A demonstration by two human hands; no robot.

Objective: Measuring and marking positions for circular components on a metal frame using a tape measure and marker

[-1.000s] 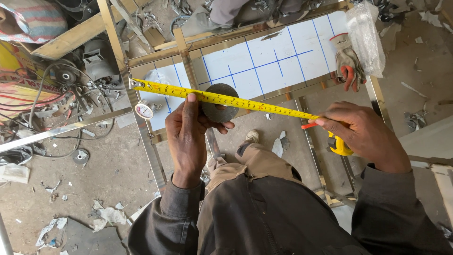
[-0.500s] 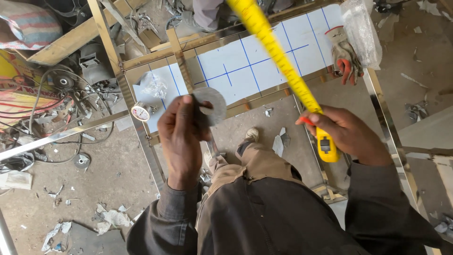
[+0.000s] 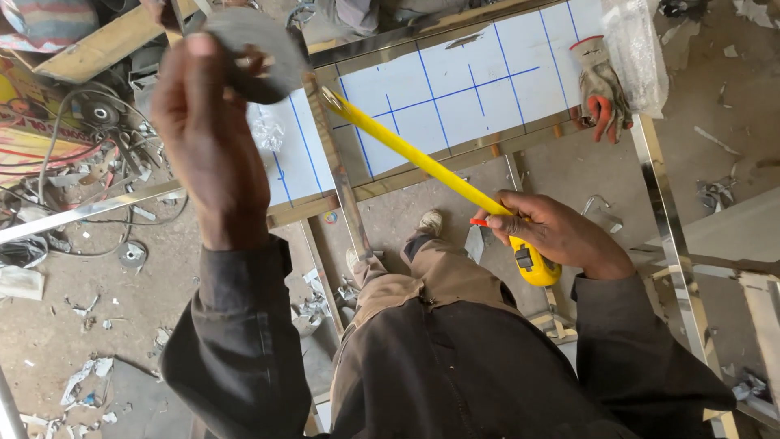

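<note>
The right hand [image 3: 561,236] is closed around a yellow tape measure case [image 3: 532,264], with a red pencil [image 3: 481,221] pinched near the fingertips. The yellow blade [image 3: 406,150] runs out from the case up to the shiny metal frame bar [image 3: 341,187], and its tip sits at the top of that bar, at the edge of the white panel [image 3: 455,97] with blue grid lines. The left hand [image 3: 207,122] is raised high, left of the frame bar, with its fingers curled around a grey disc [image 3: 260,49]; it touches neither blade nor bar.

Judging from this, the step in hand is taking a measure along or across the frame, and only 1 hand controls the tape. To do it well, the tip wants to be hooked or butted firmly against the bar's edge, since it looks merely rested there. The blade sags and runs diagonally, so it should be pulled taut and laid square to the bar before any reading is trusted. The pencil is well placed for marking, provided the right hand locks the blade first. A work glove [image 3: 601,89] lies on the panel's far right end, well apart from the frame bar, and a worker's shoe [image 3: 429,221] stands on the floor just right of it.
</note>
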